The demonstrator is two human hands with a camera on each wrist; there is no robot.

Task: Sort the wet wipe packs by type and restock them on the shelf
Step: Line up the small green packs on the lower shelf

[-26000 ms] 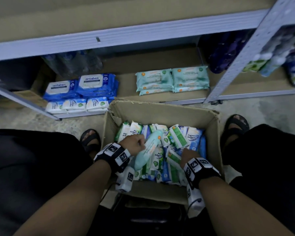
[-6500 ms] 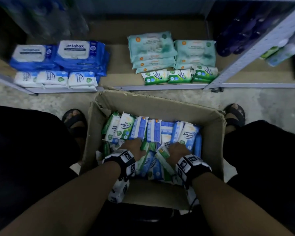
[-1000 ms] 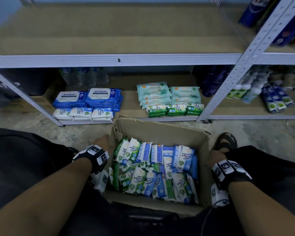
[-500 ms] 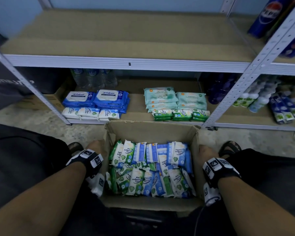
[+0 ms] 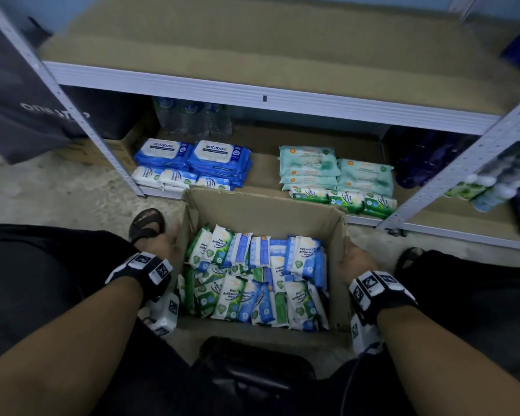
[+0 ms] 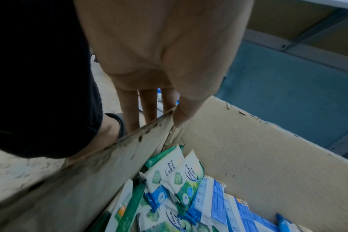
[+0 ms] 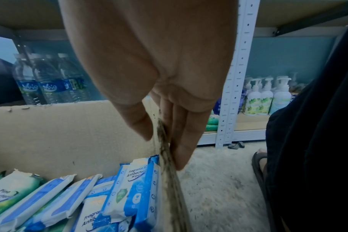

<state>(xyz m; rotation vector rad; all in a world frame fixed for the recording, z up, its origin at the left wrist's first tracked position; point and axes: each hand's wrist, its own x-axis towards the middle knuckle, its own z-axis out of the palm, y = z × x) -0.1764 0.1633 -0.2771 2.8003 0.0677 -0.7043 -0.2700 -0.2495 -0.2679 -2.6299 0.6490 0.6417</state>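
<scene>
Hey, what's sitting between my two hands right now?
The cardboard box of small wipe packs; left hand and right hand pinch its side walls, per head view.

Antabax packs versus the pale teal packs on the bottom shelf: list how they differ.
The antabax packs are deep blue with a large white lid label; the pale teal packs are mint with small orange dots. The antabax packs sit at the shelf's left, the teal ones to the right. Small blue-and-white packs front the antabax, green-and-white ones the teal. Both form two flat stacks side by side.
</scene>
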